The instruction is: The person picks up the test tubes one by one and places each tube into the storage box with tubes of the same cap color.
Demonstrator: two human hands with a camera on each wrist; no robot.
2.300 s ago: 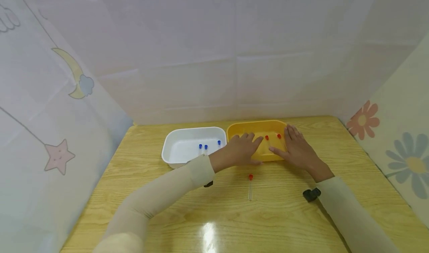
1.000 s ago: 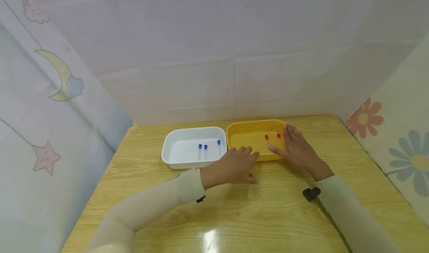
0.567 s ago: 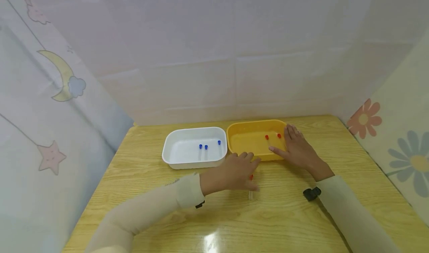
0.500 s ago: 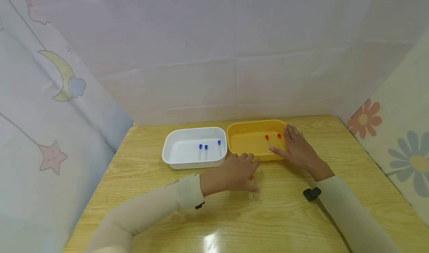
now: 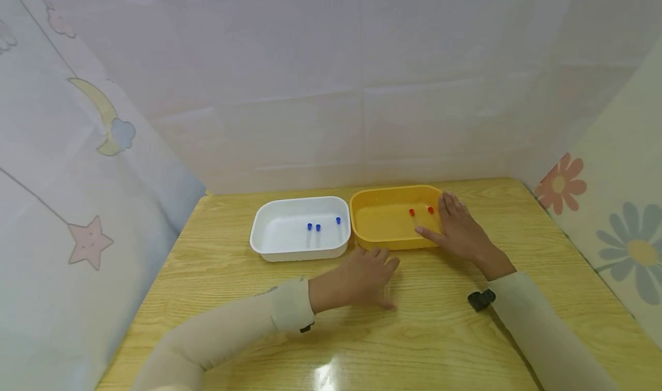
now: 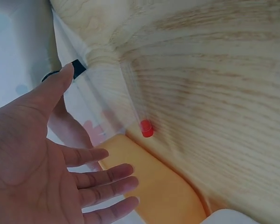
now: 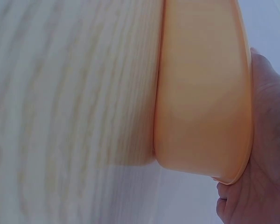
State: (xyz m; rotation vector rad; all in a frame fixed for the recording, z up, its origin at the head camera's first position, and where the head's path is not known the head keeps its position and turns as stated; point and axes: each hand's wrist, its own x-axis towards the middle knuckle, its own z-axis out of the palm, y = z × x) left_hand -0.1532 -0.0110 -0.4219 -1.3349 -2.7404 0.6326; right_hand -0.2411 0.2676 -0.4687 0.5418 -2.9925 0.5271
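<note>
My left hand [image 5: 362, 279] hovers low over the table in front of the yellow tray [image 5: 393, 245], fingers spread and thumb apart. Beneath it lies a clear test tube with a red cap [image 6: 147, 128], mostly hidden by the hand in the head view. The left wrist view shows a gap between the left fingers [image 6: 107, 176] and the tube, with nothing held. My right hand [image 5: 465, 234] rests on the right end of the yellow tray, its fingers straight along the rim and its thumb over the front corner. Two red-capped tubes [image 5: 412, 213] lie inside that tray.
A white tray [image 5: 300, 255] stands against the yellow one on its left. Several blue caps [image 5: 318, 227] on clear tubes show inside it. The wooden table [image 5: 439, 333] ends at a cloth backdrop [image 5: 289, 138] behind the trays.
The left hand has come back from over the yellow tray toward the near side, now covering the loose red-capped tube. The right hand has stayed on the tray.
</note>
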